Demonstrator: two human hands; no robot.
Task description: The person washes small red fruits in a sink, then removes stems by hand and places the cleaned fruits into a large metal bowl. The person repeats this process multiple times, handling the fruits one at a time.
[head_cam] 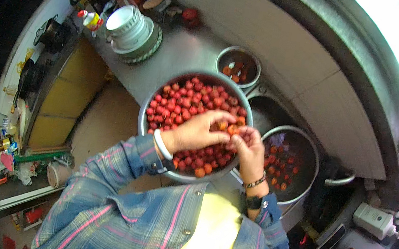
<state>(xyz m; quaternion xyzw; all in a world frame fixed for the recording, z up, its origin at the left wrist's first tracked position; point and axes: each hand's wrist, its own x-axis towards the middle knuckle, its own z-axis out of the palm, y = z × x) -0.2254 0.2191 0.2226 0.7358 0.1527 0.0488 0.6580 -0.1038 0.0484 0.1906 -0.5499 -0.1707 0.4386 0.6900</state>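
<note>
Over a large metal basin point(142, 113) heaped with red hawthorn fruits point(175, 107), my two hands meet. My left hand point(203, 127), with a white bangle at the wrist, grips an orange-red hawthorn piece point(221, 125) between thumb and fingers. Right beside it, the fingertips of my right hand point(252, 152) pinch another orange-red piece point(233, 130). Fingers partly cover both pieces. To the right stands a wide metal pot point(316, 170) with orange-red fruit pieces point(279, 166) in it. Behind the basin, a smaller metal bowl point(218, 63) contains a few similar pieces point(235, 78).
Part of a sink point(268, 110) shows between the bowl and the pot. Stacked white bowls point(130, 29) and a red-capped bottle point(91, 20) occupy the counter's far left. At right are a faucet point(339, 180), a white pump bottle point(374, 221) and a phone point(329, 241) on a cable.
</note>
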